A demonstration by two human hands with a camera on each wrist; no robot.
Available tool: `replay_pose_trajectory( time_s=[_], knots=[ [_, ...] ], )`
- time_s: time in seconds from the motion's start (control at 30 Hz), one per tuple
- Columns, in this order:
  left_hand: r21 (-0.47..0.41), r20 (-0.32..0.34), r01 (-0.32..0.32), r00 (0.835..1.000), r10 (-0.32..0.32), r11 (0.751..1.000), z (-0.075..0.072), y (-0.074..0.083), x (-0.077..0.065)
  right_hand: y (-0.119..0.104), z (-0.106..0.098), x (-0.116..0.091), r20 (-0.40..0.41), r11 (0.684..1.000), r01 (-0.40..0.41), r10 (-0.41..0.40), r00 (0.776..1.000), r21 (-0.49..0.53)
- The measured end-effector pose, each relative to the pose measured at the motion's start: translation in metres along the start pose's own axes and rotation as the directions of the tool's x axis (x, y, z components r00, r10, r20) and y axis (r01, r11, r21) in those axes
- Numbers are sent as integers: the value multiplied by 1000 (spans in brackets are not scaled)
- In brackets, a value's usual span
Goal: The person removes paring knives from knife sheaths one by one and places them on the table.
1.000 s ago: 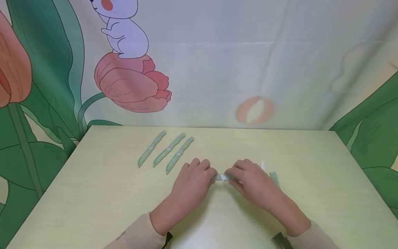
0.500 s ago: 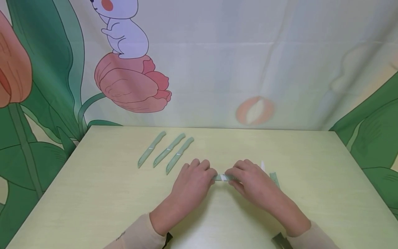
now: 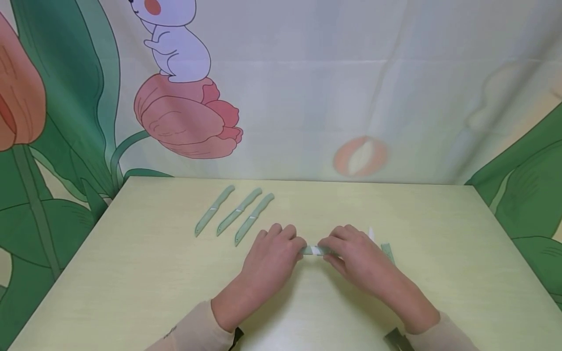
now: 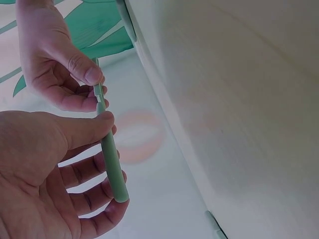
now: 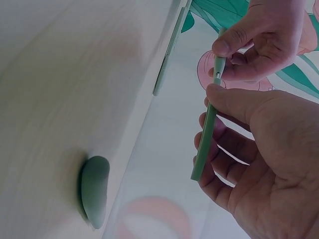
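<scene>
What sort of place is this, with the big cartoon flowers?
Probably an indoor tabletop set, perhaps for filming: a flat, pale yellow table bearing three slim green sheathed knives stands before a creased white cloth backdrop printed with a large pink flower.

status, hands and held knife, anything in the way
Left hand gripping handle, right hand gripping sheath. Green knife held between them, white band showing. Possible obstacle: bare white blade by right hand, partly hidden.

White blade (image 3: pixel 371 234) partly behind right hand (image 3: pixel 356 256)
</scene>
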State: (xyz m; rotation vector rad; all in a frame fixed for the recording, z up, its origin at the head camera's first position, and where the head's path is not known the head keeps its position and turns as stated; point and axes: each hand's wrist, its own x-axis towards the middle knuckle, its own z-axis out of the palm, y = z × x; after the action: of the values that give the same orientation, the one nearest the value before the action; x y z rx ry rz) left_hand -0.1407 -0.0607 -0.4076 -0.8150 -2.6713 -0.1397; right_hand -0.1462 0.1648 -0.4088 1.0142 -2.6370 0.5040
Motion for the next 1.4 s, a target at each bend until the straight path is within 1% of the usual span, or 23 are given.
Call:
replay_pose_trajectory(
  time_s=[0.2,0.43,0.7,1.0,1.4],
  knots=[
    [-2,0,0,1000,0,1000,0,0,0,0,0,0,-5,1000,5,-5,1000,-3],
    [-7,17,9,1000,-9,1000,-1,0,1,1,0,0,17,1000,-14,14,1000,-7],
    [-18,2,6,1000,-6,1000,0,0,0,1,-1,0,15,1000,-6,6,1000,-4],
    [-3,-6,5,1000,-5,1000,0,-1,1,3,-1,0,6,1000,0,0,1000,-2],
    [-7,8,20,1000,-20,1000,-1,0,1,3,-2,-1,4,1000,-3,3,1000,2]
  ],
)
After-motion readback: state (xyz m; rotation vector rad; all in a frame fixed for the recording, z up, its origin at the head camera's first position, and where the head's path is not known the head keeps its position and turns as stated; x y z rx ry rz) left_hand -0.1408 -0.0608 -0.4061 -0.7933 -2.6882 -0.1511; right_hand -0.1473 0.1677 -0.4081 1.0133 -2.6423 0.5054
